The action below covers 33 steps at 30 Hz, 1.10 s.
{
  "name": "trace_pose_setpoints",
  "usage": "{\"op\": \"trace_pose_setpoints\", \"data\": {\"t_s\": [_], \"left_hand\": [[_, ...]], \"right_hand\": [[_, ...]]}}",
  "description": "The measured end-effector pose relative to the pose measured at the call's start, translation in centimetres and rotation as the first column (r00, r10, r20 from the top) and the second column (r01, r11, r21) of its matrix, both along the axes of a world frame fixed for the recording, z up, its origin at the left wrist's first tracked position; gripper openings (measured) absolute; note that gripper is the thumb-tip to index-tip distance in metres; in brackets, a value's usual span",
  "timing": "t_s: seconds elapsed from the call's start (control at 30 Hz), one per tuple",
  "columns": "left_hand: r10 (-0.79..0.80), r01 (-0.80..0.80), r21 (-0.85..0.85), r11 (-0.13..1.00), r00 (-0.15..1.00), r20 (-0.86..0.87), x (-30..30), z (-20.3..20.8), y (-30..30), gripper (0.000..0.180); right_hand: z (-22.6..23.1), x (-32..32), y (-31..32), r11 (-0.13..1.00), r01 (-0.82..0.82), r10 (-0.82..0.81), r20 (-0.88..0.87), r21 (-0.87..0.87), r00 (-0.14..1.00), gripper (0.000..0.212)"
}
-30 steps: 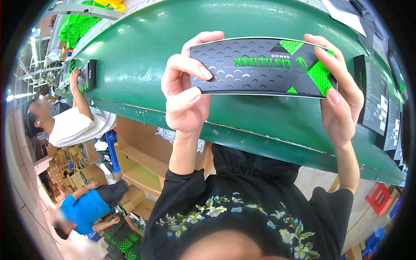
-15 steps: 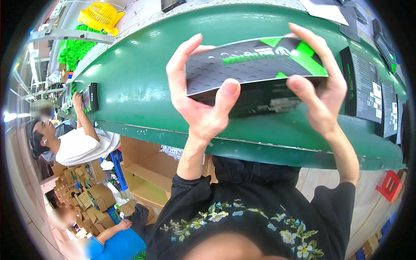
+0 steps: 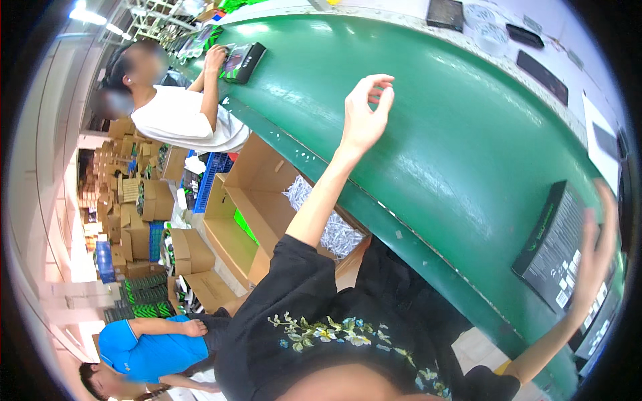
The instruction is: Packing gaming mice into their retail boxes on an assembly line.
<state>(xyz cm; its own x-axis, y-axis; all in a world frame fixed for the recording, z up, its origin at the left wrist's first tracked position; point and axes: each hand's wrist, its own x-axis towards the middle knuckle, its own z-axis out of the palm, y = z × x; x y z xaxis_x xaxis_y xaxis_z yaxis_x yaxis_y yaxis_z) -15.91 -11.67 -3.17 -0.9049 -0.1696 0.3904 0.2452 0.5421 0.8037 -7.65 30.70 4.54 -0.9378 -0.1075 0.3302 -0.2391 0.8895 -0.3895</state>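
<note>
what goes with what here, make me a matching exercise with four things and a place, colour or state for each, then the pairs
Things
1. left hand
2. right hand
3. shredded paper
4. crate

Place, colour or state
A. inside a cardboard box
B. blue
C. nearest a black box at the right
D. fingers curled above the green table

Pairs: 1-D, 2-C, 3-A, 4-B

left hand [image 3: 366,115] half-curled above green table [image 3: 428,180] | right hand [image 3: 595,250] (blurred, contact unclear) by black box [image 3: 550,242]
</note>
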Motion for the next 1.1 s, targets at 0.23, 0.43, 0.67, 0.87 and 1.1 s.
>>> {"op": "trace_pose_setpoints", "data": {"t_s": [0.23,0.43,0.67,0.87,1.1], "left_hand": [[0.288,-0.331,-0.141,0.933,0.923,-0.256,-3.5,-3.5,-6.1,0.013],[0.307,-0.33,-0.055,0.942,0.918,-0.253,-2.2,-3.1,-5.7,0.013],[0.245,-0.26,-0.065,0.963,0.953,-0.18,-2.9,-3.8,-5.7,0.011],[0.225,-0.23,-0.025,0.973,0.966,-0.13,-2.7,-3.7,-5.3,0.01],[0.199,-0.209,-0.054,0.976,0.968,-0.152,-3.1,-3.7,-4.2,0.009]], "right_hand": [[-4.9,-0.4,-4.7,0.917,-0.12,0.049,0.191,0.381,0.98,0.051],[-4.7,-1.5,-0.1,0.898,-0.035,-0.049,0.179,0.438,0.983,0.056],[6.1,2.7,-10.0,0.693,-0.559,0.662,0.093,-0.456,0.744,0.043],[10.2,5.2,-12.9,0.067,-0.65,0.813,-0.335,-0.757,0.475,0.03],[9.7,7.9,-12.1,-0.013,-0.52,0.626,-0.412,-0.854,0.662,0.038]]}}
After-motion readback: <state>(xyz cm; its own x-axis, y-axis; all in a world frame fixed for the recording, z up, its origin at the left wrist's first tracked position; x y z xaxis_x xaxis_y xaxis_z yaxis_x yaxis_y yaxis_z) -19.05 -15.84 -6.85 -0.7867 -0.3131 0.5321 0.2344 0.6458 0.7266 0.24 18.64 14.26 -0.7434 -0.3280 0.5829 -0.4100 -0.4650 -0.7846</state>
